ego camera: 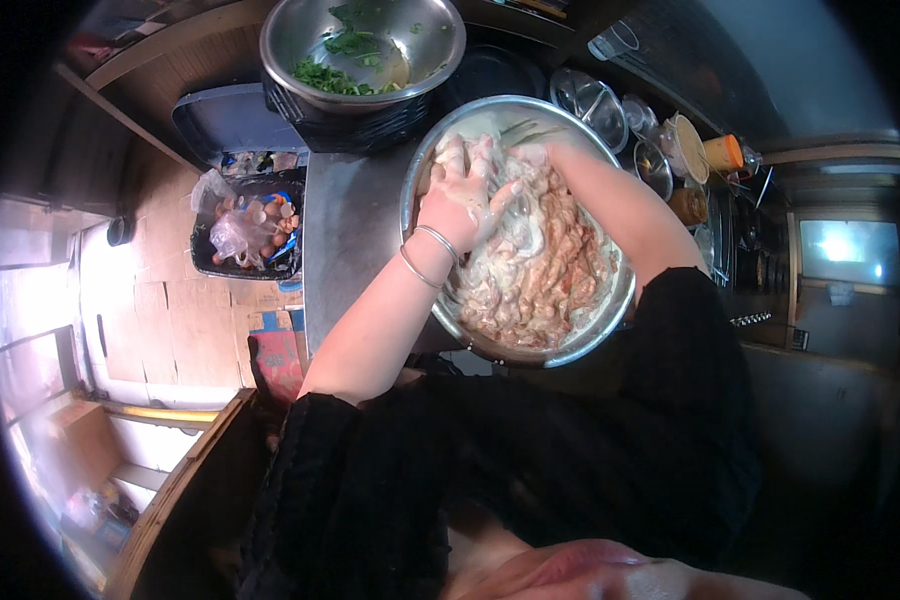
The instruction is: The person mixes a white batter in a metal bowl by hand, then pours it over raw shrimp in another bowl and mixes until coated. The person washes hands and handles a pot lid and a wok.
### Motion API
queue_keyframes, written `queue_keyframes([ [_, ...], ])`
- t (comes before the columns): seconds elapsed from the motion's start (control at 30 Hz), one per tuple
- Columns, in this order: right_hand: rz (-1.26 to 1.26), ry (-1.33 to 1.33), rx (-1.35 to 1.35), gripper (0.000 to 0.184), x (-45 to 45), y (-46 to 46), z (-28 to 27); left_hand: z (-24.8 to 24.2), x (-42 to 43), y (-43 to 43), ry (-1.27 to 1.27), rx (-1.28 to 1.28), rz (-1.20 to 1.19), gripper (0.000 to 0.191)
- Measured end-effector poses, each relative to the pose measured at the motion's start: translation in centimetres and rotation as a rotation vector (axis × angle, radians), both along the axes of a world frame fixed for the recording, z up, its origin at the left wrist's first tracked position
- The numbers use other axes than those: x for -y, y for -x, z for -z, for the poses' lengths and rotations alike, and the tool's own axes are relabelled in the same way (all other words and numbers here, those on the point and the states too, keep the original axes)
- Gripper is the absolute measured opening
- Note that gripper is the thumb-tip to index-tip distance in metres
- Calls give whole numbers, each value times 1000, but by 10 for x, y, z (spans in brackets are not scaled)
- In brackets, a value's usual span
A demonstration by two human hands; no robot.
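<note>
A large metal basin (621,300) holds raw meat pieces (562,270) coated in a pale, wet batter-like mixture (487,277). My left hand (465,191), smeared with the mixture and with bangles at the wrist, lies spread over the left part of the meat, its fingers apart. My right hand (532,155) reaches into the far side of the basin; its fingers are sunk in the mixture and hidden, so whether it grips anything does not show. Beyond the basin, to the left, stands a metal bowl (270,45) with chopped green herbs (330,77) in it.
An open bin (195,251) with eggshells and plastic bags stands left of the metal worktop (352,225). Metal bowls (652,171), a tub of pale granules (686,150), an orange-rimmed container (722,152) and a brown jar (688,205) line the right side. Cardboard (139,330) covers the floor.
</note>
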State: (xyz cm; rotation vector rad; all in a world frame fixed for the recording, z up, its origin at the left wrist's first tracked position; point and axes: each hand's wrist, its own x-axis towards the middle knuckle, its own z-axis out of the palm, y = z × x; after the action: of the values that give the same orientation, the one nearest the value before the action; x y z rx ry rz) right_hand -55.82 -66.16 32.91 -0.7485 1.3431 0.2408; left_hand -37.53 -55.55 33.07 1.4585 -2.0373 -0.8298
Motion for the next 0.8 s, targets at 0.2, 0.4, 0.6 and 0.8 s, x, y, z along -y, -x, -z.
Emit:
queue_keyframes([
  [0.2, -336, -7, 153, 54, -55, -16, -52, 3, 2, -2, -50, -147, -27, 72],
  [0.4, -986, 646, -2, 48, -163, -7, -94, 12, 2, 0, -63, -205, 12, 66],
  [0.6, -499, 1410, 27, 37, -221, 71, -72, 15, 21, -8, -312, -6, 359, 54],
  [0.8, 662, 681, -26, 44, -194, 100, -9, 13, 24, 11, -1227, -649, -126, 47],
])
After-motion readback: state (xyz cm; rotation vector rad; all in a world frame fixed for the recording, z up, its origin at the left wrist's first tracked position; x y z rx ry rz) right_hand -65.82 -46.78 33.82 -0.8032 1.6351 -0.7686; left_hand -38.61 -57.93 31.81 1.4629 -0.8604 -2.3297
